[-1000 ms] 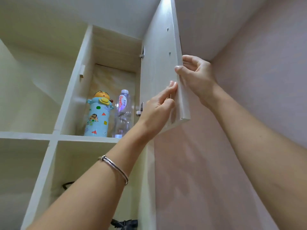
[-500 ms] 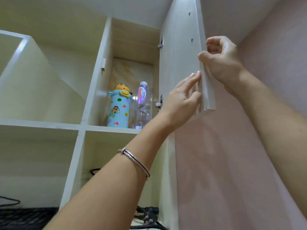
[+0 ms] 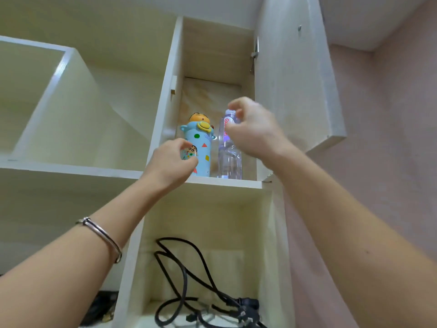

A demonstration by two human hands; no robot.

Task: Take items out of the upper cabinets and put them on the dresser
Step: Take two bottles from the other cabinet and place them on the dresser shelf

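Both hands have left the door edge they were on a moment ago and now reach into the open upper compartment. Nearest to me, my left forearm comes up from bottom left with a silver bangle (image 3: 104,235) on the wrist. My right forearm comes in from bottom right. Below the arms, the lower open compartment holds a tangle of black cables (image 3: 189,280) lying on its floor. Next up, my left hand (image 3: 170,163) sits at the front lip of the shelf board (image 3: 236,183), fingers curled loosely, thumb and fingers apart, just in front of the lower part of the blue cartoon bottle (image 3: 199,147); looks close or touching, I can't tell which, no closed grip on it. My right hand (image 3: 254,129) is higher, fingers half curled and spread, at the upper part of the clear water bottle (image 3: 229,157), overlapping its cap and label; motion blur, contact unclear, not clamped. Both bottles stand upright side by side in the upper cabinet compartment, blue one left, clear one right, near the front of the shelf, just beside each other. Cabinet door (image 3: 295,79) is swung wide open on the right, hinge (image 3: 254,54) visible at its inner edge. Farther right, pink wall (image 3: 390,162). Left, an empty-looking open bay (image 3: 71,110) of the cabinet.
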